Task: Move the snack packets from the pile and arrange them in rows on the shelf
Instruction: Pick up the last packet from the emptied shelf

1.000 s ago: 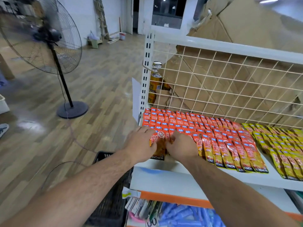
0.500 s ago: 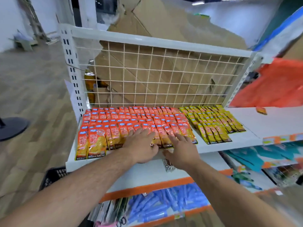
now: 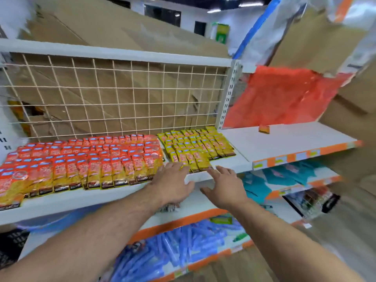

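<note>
Shelf, white, backed by a wire grid, runs out of frame at its blurred left end. Rows of red snack packets fill its left and middle, print unreadable. The yellow packets lie toward the back right corner, leaving a bare strip along the front right edge. The left hand, fingers spread, reaches the front yellow row. The right hand hovers spread over the bare strip. Neither holds anything.

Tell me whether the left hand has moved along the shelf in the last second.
Yes. The left hand has gone rightward: from the left end of the orange packets to the front edge of the yellow packets.
</note>
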### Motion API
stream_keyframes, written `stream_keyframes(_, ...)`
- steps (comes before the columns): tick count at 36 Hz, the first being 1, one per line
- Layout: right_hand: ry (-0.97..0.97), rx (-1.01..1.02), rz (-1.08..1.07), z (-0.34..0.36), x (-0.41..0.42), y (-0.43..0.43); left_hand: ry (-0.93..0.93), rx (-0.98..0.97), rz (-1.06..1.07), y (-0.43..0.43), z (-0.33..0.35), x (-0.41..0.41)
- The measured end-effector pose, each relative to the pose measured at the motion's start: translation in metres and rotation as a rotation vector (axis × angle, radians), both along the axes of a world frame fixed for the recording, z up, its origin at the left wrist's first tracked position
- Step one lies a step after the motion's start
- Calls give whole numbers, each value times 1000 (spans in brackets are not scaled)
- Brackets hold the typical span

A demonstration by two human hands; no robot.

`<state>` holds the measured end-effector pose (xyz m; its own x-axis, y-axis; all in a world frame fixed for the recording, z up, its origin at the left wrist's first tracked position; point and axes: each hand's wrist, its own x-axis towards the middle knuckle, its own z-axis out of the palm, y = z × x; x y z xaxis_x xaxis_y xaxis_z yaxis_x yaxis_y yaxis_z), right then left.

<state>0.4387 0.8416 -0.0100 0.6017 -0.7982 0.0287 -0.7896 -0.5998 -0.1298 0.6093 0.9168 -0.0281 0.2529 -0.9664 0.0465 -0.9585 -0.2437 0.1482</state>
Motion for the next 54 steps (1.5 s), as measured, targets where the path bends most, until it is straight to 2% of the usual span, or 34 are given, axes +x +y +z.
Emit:
stream_keyframes(17,-1,59,-174,-8,-109,-162,-1,37,-215,-197,2,-95)
stream_keyframes(32,29,55,-322,-6,-126,-349,-3,17,-347,-407,0,-108)
stream_keyframes(44,1,106,-249,-20,-130,-465,21,65,-269,-505,-15,-112)
stream_keyframes(50,6,136,-173,-32,-128,-543,-4,76,-113,-547,-26,-117)
stream_keyframes(54,12,134,-90,-36,-122,-589,50,94,30,-561,-23,-124)
